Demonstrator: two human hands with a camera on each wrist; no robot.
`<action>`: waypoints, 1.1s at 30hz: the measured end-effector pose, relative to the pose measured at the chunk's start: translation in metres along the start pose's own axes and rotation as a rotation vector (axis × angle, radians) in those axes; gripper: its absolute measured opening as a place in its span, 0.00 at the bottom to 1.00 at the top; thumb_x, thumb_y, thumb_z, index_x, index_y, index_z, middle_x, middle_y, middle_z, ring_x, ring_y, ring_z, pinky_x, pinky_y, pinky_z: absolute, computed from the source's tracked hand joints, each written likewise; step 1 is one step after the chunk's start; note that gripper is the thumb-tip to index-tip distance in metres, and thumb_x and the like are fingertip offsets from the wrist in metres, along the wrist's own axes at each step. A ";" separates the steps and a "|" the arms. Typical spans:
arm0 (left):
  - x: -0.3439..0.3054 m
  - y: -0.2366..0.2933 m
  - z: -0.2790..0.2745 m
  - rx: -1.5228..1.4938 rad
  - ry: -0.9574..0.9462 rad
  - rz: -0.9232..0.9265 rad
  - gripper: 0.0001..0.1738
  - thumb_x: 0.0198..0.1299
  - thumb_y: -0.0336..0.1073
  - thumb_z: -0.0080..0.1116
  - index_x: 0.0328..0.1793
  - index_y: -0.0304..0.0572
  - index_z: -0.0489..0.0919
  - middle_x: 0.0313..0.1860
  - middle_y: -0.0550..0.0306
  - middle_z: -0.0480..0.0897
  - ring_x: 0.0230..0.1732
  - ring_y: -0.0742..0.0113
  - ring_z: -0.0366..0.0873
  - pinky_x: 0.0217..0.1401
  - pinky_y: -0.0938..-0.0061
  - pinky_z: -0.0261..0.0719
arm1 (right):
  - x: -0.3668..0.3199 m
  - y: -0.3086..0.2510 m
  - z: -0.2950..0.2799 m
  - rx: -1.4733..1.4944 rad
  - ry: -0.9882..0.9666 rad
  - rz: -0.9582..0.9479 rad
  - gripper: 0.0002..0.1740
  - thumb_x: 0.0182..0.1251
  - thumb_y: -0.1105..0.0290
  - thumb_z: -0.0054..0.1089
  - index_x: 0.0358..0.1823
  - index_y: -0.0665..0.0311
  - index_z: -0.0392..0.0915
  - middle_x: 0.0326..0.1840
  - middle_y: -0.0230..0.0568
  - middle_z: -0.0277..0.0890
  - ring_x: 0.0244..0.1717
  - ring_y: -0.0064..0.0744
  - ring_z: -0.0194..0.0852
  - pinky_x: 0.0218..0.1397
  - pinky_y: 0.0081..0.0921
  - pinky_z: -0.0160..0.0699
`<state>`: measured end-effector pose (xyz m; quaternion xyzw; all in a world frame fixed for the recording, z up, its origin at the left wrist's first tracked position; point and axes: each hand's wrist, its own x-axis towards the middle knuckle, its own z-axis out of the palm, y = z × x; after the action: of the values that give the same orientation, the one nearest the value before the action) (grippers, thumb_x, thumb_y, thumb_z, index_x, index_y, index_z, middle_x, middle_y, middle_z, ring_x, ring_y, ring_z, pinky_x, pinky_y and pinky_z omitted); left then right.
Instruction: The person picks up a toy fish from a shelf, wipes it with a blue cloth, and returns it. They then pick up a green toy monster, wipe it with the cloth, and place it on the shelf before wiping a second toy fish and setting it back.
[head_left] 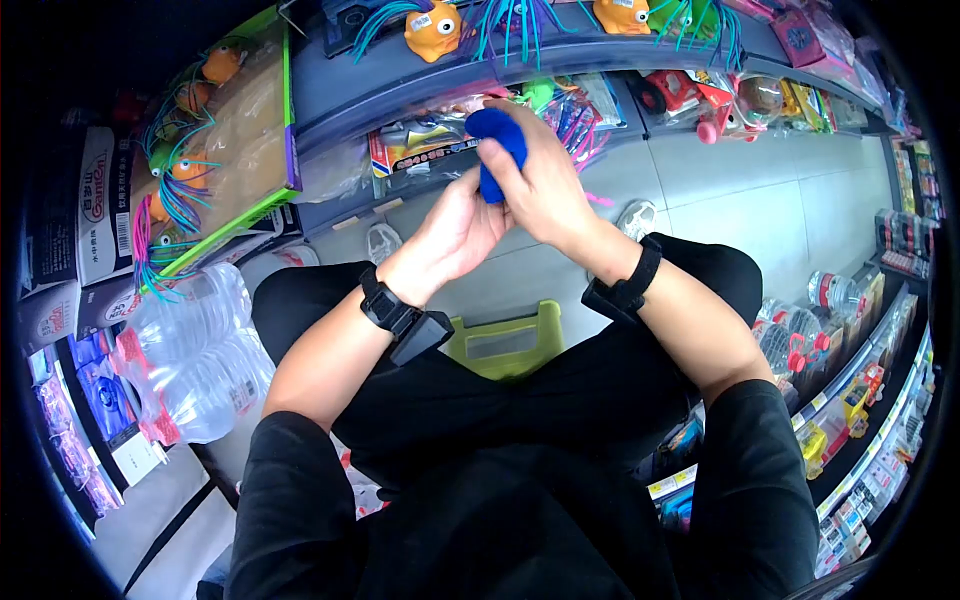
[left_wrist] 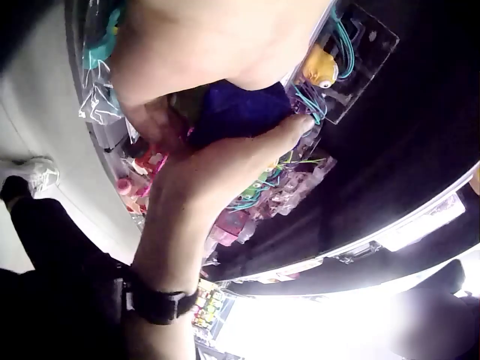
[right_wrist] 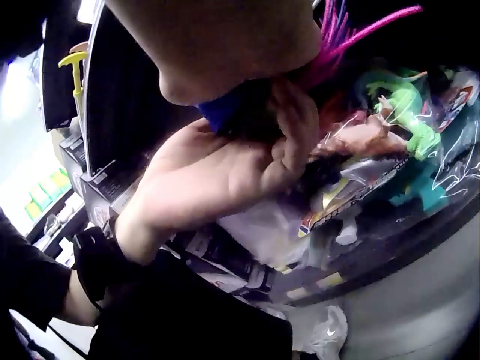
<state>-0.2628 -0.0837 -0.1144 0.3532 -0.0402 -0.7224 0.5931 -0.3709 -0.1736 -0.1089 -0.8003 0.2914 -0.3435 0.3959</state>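
A soft-looking blue object (head_left: 505, 150) is between the two hands, over the shelf edge. The right hand (head_left: 545, 185) grips it from above, thumb across its front. From below, the left hand (head_left: 462, 228) holds its lower part, its fingers mostly hidden in the head view. In the right wrist view the left hand (right_wrist: 225, 172) has its fingertips curled up beside the blue object (right_wrist: 221, 109), under the right hand (right_wrist: 232, 45). Seen from the left wrist, the blue object (left_wrist: 240, 116) shows between the left hand (left_wrist: 202, 45) and right hand (left_wrist: 202, 176).
Orange toys (head_left: 433, 32) with stringy hair stand on the upper shelf; packaged toys (head_left: 425, 140) fill the lower one. A green-edged box (head_left: 240, 130) and water bottles (head_left: 205, 340) are at left. A yellow-green stool (head_left: 510, 345) stands between the legs. More stocked shelves (head_left: 860, 370) line the right.
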 end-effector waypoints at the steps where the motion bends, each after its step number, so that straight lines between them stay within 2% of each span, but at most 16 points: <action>1: 0.000 0.000 0.000 -0.020 0.002 0.007 0.24 0.84 0.44 0.34 0.75 0.40 0.66 0.71 0.54 0.75 0.72 0.62 0.72 0.77 0.59 0.70 | 0.001 -0.001 0.000 -0.033 0.010 -0.076 0.30 0.74 0.50 0.58 0.63 0.70 0.74 0.59 0.64 0.77 0.61 0.66 0.75 0.66 0.51 0.74; 2: -0.002 -0.001 0.000 -0.044 -0.026 -0.002 0.24 0.83 0.46 0.36 0.76 0.41 0.66 0.72 0.54 0.75 0.73 0.62 0.72 0.78 0.59 0.69 | 0.001 -0.001 0.000 -0.066 0.019 -0.149 0.29 0.74 0.50 0.58 0.62 0.70 0.74 0.57 0.64 0.78 0.59 0.66 0.76 0.64 0.51 0.75; 5: -0.002 -0.007 -0.007 -0.106 -0.138 -0.068 0.25 0.82 0.47 0.41 0.76 0.40 0.68 0.73 0.55 0.75 0.74 0.61 0.72 0.79 0.58 0.67 | 0.003 -0.010 -0.005 -0.071 -0.059 0.108 0.27 0.74 0.51 0.58 0.59 0.70 0.75 0.52 0.63 0.80 0.54 0.66 0.79 0.60 0.51 0.77; 8: -0.002 -0.008 -0.008 -0.035 -0.134 -0.068 0.24 0.82 0.47 0.42 0.74 0.39 0.70 0.72 0.53 0.76 0.74 0.61 0.72 0.79 0.57 0.67 | 0.006 -0.006 -0.003 -0.049 -0.085 0.173 0.25 0.74 0.53 0.57 0.56 0.70 0.76 0.48 0.63 0.81 0.51 0.66 0.80 0.56 0.51 0.78; 11: -0.003 -0.008 -0.004 0.032 -0.130 -0.020 0.24 0.82 0.46 0.43 0.72 0.40 0.71 0.71 0.52 0.76 0.70 0.59 0.74 0.75 0.57 0.71 | 0.008 -0.002 0.000 0.071 -0.029 0.236 0.25 0.77 0.53 0.53 0.56 0.71 0.75 0.49 0.65 0.80 0.52 0.67 0.79 0.57 0.51 0.77; 14: 0.001 -0.010 -0.021 0.087 -0.228 0.011 0.24 0.82 0.49 0.42 0.71 0.40 0.71 0.67 0.52 0.78 0.65 0.59 0.76 0.68 0.58 0.73 | 0.006 0.026 0.009 -0.118 0.039 -0.041 0.28 0.80 0.49 0.47 0.53 0.70 0.78 0.42 0.57 0.83 0.42 0.55 0.83 0.50 0.45 0.78; 17: -0.004 -0.004 -0.016 0.367 -0.202 0.041 0.24 0.83 0.51 0.42 0.69 0.41 0.71 0.62 0.53 0.79 0.60 0.61 0.76 0.62 0.61 0.74 | 0.017 0.023 -0.006 0.380 -0.071 0.519 0.35 0.82 0.42 0.41 0.48 0.70 0.83 0.34 0.40 0.82 0.36 0.26 0.81 0.35 0.26 0.81; 18: -0.004 -0.002 -0.018 0.392 -0.244 0.005 0.24 0.83 0.52 0.41 0.69 0.41 0.71 0.60 0.53 0.79 0.58 0.62 0.76 0.61 0.61 0.74 | 0.019 0.018 -0.012 0.514 -0.111 0.658 0.35 0.81 0.41 0.42 0.50 0.69 0.83 0.35 0.39 0.83 0.35 0.25 0.81 0.33 0.24 0.81; 19: -0.004 0.001 -0.021 0.416 -0.287 -0.031 0.24 0.83 0.52 0.41 0.68 0.40 0.71 0.59 0.53 0.79 0.56 0.63 0.76 0.60 0.61 0.73 | 0.017 0.023 -0.011 0.642 -0.148 0.722 0.32 0.81 0.42 0.45 0.53 0.66 0.82 0.38 0.35 0.83 0.35 0.23 0.81 0.34 0.24 0.80; 22: -0.010 0.007 -0.012 0.359 -0.362 -0.170 0.27 0.83 0.55 0.39 0.67 0.39 0.71 0.54 0.52 0.78 0.49 0.63 0.75 0.55 0.65 0.74 | 0.012 0.015 -0.017 0.764 -0.207 0.782 0.29 0.81 0.44 0.48 0.55 0.65 0.80 0.40 0.34 0.82 0.35 0.22 0.80 0.36 0.24 0.81; 23: -0.010 0.009 -0.012 0.304 -0.412 -0.226 0.28 0.83 0.56 0.39 0.67 0.37 0.72 0.53 0.51 0.79 0.48 0.63 0.76 0.54 0.66 0.75 | 0.012 0.014 -0.021 0.869 -0.272 0.859 0.26 0.81 0.45 0.50 0.53 0.63 0.81 0.40 0.33 0.82 0.37 0.23 0.80 0.40 0.25 0.82; 25: -0.010 0.009 -0.009 0.166 -0.486 -0.315 0.31 0.82 0.58 0.37 0.64 0.35 0.75 0.52 0.49 0.80 0.48 0.62 0.76 0.53 0.66 0.76 | 0.013 0.017 -0.021 0.991 -0.286 0.910 0.27 0.80 0.43 0.50 0.51 0.63 0.81 0.38 0.35 0.83 0.35 0.26 0.80 0.39 0.27 0.81; 27: -0.008 0.013 -0.004 0.026 -0.522 -0.279 0.31 0.81 0.57 0.37 0.63 0.35 0.75 0.51 0.48 0.80 0.48 0.61 0.76 0.53 0.65 0.76 | 0.020 0.019 -0.027 1.141 -0.345 0.994 0.26 0.81 0.44 0.48 0.51 0.61 0.80 0.39 0.37 0.85 0.35 0.30 0.82 0.41 0.31 0.82; 28: -0.006 0.016 -0.003 -0.042 -0.540 -0.254 0.31 0.80 0.57 0.38 0.63 0.34 0.75 0.51 0.48 0.80 0.47 0.61 0.76 0.53 0.65 0.75 | 0.025 0.016 -0.034 1.164 -0.368 0.950 0.26 0.82 0.44 0.46 0.53 0.60 0.80 0.42 0.36 0.86 0.39 0.31 0.84 0.49 0.33 0.83; 30: 0.000 0.021 -0.006 -0.063 -0.506 -0.199 0.29 0.78 0.54 0.38 0.62 0.33 0.75 0.48 0.47 0.80 0.46 0.59 0.75 0.52 0.64 0.75 | 0.034 0.014 -0.036 1.121 -0.141 0.878 0.26 0.83 0.44 0.44 0.54 0.59 0.81 0.46 0.35 0.87 0.46 0.30 0.85 0.58 0.35 0.80; 33: 0.010 0.026 -0.014 -0.074 -0.488 -0.136 0.27 0.78 0.51 0.36 0.59 0.34 0.76 0.44 0.48 0.81 0.44 0.60 0.77 0.52 0.63 0.77 | 0.041 0.013 -0.055 1.087 -0.116 0.760 0.26 0.83 0.46 0.45 0.60 0.60 0.78 0.53 0.34 0.86 0.53 0.28 0.85 0.64 0.32 0.79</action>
<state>-0.2337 -0.0951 -0.1172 0.1482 -0.1318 -0.8256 0.5283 -0.3923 -0.2346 -0.0820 -0.3454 0.3168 -0.2341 0.8518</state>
